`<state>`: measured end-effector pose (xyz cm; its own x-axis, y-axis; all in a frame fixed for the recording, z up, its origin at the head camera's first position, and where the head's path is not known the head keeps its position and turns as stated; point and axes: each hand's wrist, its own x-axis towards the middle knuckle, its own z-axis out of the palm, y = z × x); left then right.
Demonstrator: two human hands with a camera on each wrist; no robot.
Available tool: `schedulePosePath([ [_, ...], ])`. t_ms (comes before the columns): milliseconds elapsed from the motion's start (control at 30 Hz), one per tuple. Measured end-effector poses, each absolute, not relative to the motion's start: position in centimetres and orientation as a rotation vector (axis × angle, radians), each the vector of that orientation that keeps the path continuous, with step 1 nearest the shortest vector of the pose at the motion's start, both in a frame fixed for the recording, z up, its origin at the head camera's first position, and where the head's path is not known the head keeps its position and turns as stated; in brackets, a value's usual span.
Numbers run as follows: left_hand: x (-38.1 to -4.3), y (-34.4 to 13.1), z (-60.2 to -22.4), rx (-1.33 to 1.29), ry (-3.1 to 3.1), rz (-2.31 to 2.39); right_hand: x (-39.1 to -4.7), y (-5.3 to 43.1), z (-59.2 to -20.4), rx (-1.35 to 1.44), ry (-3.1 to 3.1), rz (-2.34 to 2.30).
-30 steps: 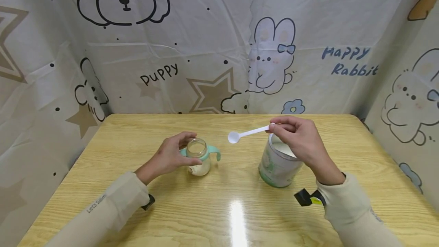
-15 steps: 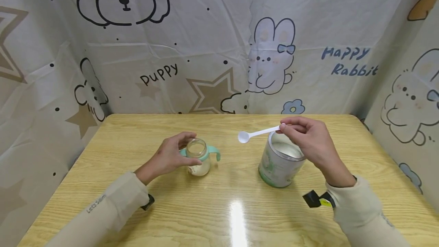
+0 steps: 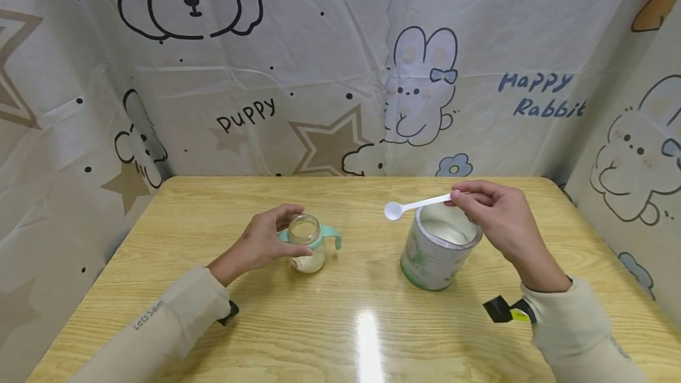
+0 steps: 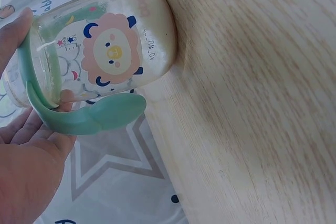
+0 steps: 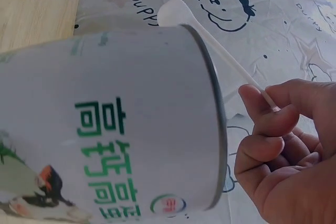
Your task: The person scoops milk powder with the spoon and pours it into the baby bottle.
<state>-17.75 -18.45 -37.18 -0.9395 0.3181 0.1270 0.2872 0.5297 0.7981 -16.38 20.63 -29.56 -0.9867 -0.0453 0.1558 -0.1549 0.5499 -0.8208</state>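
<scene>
My left hand holds a clear baby bottle round its neck, thumb on the near side. The bottle stands upright and uncapped on the table, with pale powder low inside. Its mint-green handles and a printed lion face show in the left wrist view. My right hand pinches the handle end of a white measuring spoon above an open milk powder can. The spoon's bowl hangs left of the can's rim, and no powder can be made out in it. Whitish powder shows inside the can.
Both bottle and can stand on a light wooden table, the can to the right. A pale cartoon-printed curtain hangs behind the table's far edge and along its sides. Dark straps sit at the wrists.
My right hand has moved steadily right with the measuring spoon, uncovering more of the can's opening. The left hand and the baby bottle have stayed in place.
</scene>
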Motion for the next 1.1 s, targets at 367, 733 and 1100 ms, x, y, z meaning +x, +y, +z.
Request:
schedulePosePath([
  [367, -17.8, -18.5, -37.1, 0.556, 2.717, 1.398, -16.5, 22.1, -29.6, 0.141, -2.63, 1.498],
  [733, -17.7, -18.6, -37.1, 0.54, 2.719, 1.393, -16.3, 22.9, -29.5, 0.098, -2.617, 1.466],
  [1100, -17.7, -18.6, -37.0, 0.557, 2.728, 1.386, -16.2, 24.2, -29.5, 0.044, -2.593, 1.493],
])
